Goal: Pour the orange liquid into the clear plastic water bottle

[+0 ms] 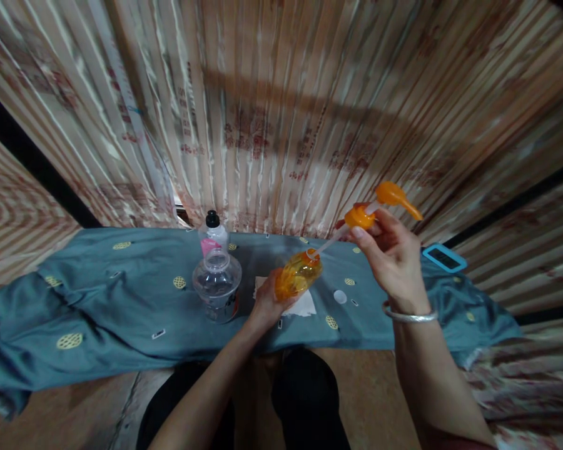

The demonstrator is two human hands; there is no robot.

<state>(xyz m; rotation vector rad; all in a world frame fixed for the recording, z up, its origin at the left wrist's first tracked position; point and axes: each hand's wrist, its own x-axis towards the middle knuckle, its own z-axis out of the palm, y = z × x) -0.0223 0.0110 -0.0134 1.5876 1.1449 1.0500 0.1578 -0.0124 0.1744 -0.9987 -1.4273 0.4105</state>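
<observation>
My left hand [268,301] is closed around a translucent orange bottle [298,276], which it holds tilted with its mouth up and to the right. Between the thumb and fingers of my right hand [394,253] is an orange pump dispenser top [360,217], its nozzle pointing right. From the pump a clear dip tube [331,242] slants down to the bottle's mouth, its lower end at or inside the opening. Under the bottle lies a piece of white paper [304,305], partly covered by the left hand.
A clear plastic container [217,284] with a funnel-like top stands left of my hands. Behind it is a bottle with a black cap [212,219]. A blue-framed device [445,257] lies at the right. The table's green patterned cloth [136,281] reaches a striped curtain [272,125].
</observation>
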